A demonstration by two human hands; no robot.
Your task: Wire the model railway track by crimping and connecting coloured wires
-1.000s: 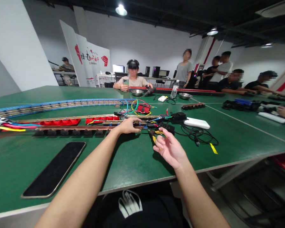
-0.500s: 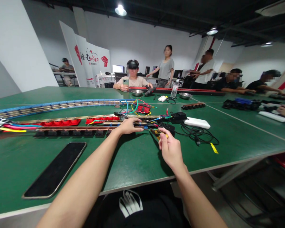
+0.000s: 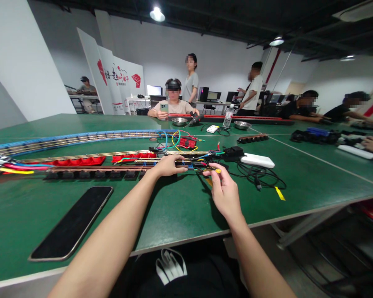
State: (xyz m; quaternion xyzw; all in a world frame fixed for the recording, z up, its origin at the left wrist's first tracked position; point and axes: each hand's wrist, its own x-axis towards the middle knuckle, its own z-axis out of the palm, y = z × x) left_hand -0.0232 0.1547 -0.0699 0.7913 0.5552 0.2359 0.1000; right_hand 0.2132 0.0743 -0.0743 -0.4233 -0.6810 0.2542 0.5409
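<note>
My left hand is closed around the right part of a long black slotted strip with copper-coloured bars along its top. Its thumb points right, toward the strip's end. In my right hand is a screwdriver with a yellow-and-black handle, pinched between thumb and fingers. The screwdriver's shaft points left at the strip's end, close to my left thumb; I cannot make out whether the tip touches it. Coloured wires and a black connector block lie just behind my hands.
A phone lies front left. Red trays and a curved blue track extend behind the strip. To the right are a white power bank and coiled black cable. A bottle stands farther back. Several people are around.
My right hand has turned, so the screwdriver handle now lies flatter and more exposed. My left hand stays in place. Two standing people in the background have moved left.
</note>
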